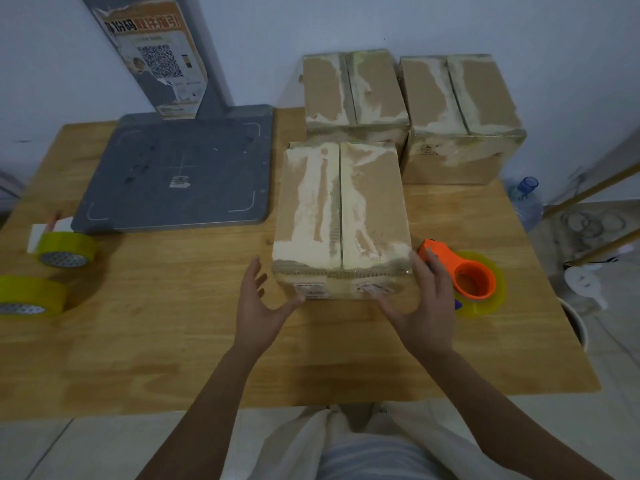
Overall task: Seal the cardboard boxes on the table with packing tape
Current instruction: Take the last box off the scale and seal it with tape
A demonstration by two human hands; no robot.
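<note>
- Two rolls of yellow-green tape lie at the far left edge of the wooden table: the nearer roll is partly cut off by the picture's edge, the farther roll sits just behind it, with a small white card touching its far side.
- A grey flat base plate with white corner marks lies at the far left of the table, and a grey post bearing a torn orange-and-white sticker with a QR code rises from its far edge.
- The left hand is spread at the near left corner of the nearest cardboard box; its fingers are straight and apart, and its thumb touches the box's near face.
- That box stands in the middle of the table, flaps closed, with pale torn patches along its centre seam and labels on the near face.
- The right hand is open against the box's near right corner, fingers stretched upward along the edge.
- Two more cardboard boxes stand at the far side against the wall, the left one just behind the nearest box and the right one beside it.
- An orange tape dispenser holding a yellowish roll lies on the table just right of the right hand.
- A blue water bottle stands on the floor beyond the table's right edge.
</note>
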